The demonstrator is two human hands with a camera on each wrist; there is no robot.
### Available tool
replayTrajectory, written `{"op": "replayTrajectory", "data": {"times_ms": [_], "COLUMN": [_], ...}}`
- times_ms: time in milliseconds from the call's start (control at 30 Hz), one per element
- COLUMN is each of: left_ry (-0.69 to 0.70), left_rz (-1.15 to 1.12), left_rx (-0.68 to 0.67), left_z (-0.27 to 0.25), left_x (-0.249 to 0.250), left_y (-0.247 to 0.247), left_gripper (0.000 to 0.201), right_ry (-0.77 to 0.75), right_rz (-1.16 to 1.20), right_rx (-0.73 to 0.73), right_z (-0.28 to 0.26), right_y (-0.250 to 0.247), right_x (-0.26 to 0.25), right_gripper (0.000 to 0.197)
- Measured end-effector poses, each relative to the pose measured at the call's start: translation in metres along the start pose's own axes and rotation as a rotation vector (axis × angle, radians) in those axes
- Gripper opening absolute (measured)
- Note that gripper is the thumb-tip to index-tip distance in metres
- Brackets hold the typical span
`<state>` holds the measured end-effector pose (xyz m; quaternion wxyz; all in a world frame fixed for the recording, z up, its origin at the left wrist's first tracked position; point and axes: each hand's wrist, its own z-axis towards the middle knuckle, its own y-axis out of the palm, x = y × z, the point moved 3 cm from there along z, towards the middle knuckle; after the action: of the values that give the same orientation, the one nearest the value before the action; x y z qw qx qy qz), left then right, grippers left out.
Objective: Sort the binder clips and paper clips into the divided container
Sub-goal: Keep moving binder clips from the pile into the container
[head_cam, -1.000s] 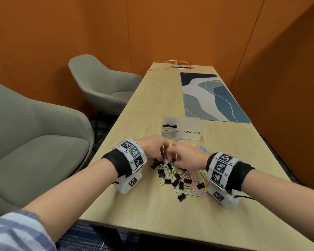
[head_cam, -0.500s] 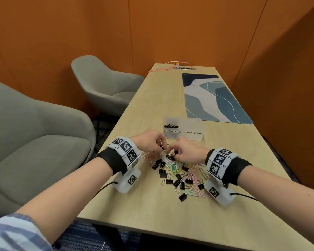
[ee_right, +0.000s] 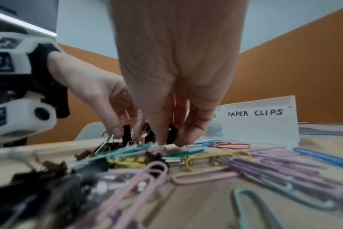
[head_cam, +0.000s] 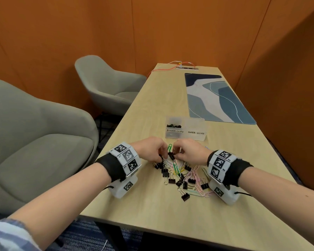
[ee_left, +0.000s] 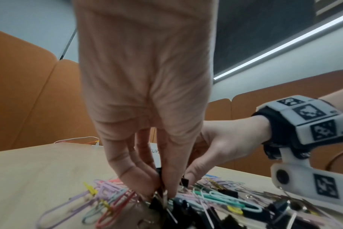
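Observation:
A heap of black binder clips (head_cam: 171, 180) and coloured paper clips (head_cam: 194, 175) lies on the table. Beyond it stands the clear divided container (head_cam: 196, 137), labelled BINDER CLIPS on the left and PAPER CLIPS on the right. Its left compartment holds a few black binder clips (head_cam: 174, 125). My left hand (head_cam: 161, 157) pinches a binder clip (ee_left: 157, 203) by its wire handles at the heap's far edge. My right hand (head_cam: 176, 155) is close beside it, thumb and fingers pinching another black binder clip (ee_right: 171, 134). What lies in the right compartment is unclear.
A blue patterned mat (head_cam: 217, 100) lies further along the table on the right. Cables and a socket strip (head_cam: 187, 67) sit at the far end. Two grey armchairs (head_cam: 34, 142) stand to the left. The table's near edge (head_cam: 170, 227) is close to me.
Both hands have stayed together at the heap's far edge, fingers working among the clips. A green paper clip now shows between them.

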<state>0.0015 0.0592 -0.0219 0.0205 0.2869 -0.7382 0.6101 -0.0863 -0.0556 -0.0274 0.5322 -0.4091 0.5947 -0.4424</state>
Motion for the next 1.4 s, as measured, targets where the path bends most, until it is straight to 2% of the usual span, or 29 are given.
{"op": "replayTrajectory", "data": {"times_ms": [167,267,333,400,467,567,667,767,867,967,1000,1133,1267,1400], "left_ry": [-0.033,-0.065,-0.084,-0.085,-0.078,-0.069,-0.072,-0.073,-0.066,-0.071,-0.075,-0.084,-0.090,-0.125], "left_rz": [-0.047,-0.189,-0.302,-0.392,-0.459,-0.515,-0.560,-0.590,-0.623,-0.664,-0.674,-0.678,-0.752,-0.814], "left_rx": [-0.003,-0.052,-0.110,-0.136,-0.116,-0.085,-0.071,-0.062,-0.065,-0.049,-0.044,-0.053,-0.033,0.049], "left_z": [0.003,0.003,0.001,-0.001,-0.002,0.000,0.004,0.004,0.003,0.002,0.003,0.002,0.002,0.002], "left_x": [-0.002,-0.005,-0.006,-0.007,-0.008,-0.010,-0.011,-0.013,-0.016,-0.017,-0.017,-0.015,-0.016,-0.020], "left_y": [0.000,-0.003,-0.006,-0.010,-0.018,-0.029,-0.037,-0.040,-0.040,-0.042,-0.042,-0.044,-0.040,-0.042], "left_gripper": [0.015,0.015,0.015,0.017,0.017,0.016,0.016,0.018,0.022,0.024,0.024,0.026,0.025,0.021], "right_ry": [0.157,0.249,0.257,0.260,0.272,0.292,0.345,0.362,0.316,0.189,0.144,0.045,-0.012,-0.022], "right_rz": [0.311,0.551,0.637,0.694,0.710,0.673,0.463,0.287,0.185,0.128,0.119,0.102,0.031,0.014], "right_rx": [0.004,-0.107,-0.161,-0.152,-0.084,0.083,0.249,0.264,0.258,0.339,0.311,-0.007,-0.075,-0.079], "right_z": [0.004,0.006,0.007,0.010,0.016,0.033,0.052,0.064,0.061,0.043,0.036,0.019,0.023,0.026], "right_y": [-0.010,-0.015,-0.018,-0.022,-0.030,-0.047,-0.058,-0.059,-0.056,-0.053,-0.050,-0.022,-0.006,-0.006], "right_x": [0.019,0.029,0.032,0.035,0.037,0.039,0.039,0.037,0.033,0.020,0.017,0.006,-0.001,0.001], "right_gripper": [0.013,0.015,0.010,0.008,0.007,0.012,0.006,0.019,0.036,0.031,0.027,0.021,0.027,0.013]}}
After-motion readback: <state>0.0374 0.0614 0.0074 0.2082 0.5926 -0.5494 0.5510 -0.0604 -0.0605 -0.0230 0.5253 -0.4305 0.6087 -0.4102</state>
